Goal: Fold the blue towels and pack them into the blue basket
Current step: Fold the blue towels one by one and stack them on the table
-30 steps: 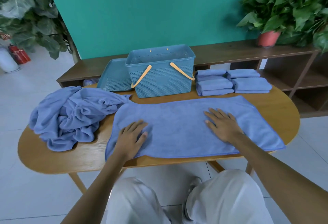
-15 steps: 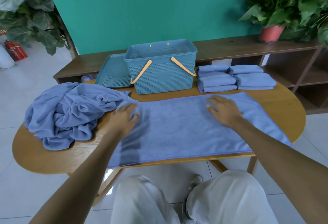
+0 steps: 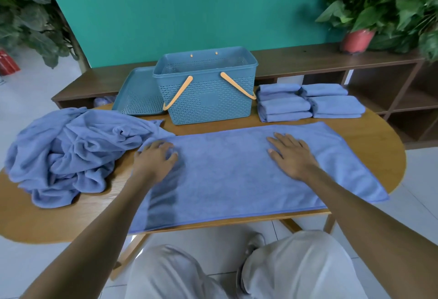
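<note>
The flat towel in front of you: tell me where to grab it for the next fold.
Take the flat towel by its two right corners, coming from the right end. It lies smooth as a long rectangle across the table, with that end free, while the crumpled pile crowds the left end. Both the left hand and right hand rest on it now.

Both arms reach fwd from bottom of frame, bare forearms, elbows low. Left hand point(image 3: 154, 160) palm down, fingers bent at knuckles, tips pressing down; slight blur, can't tell if pinching anything. Right hand point(image 3: 292, 155) flat, palm down, fingers straight & slightly spread, thumb out to the left. Hands well apart, roughly level. Knees in light trousers below.
</note>
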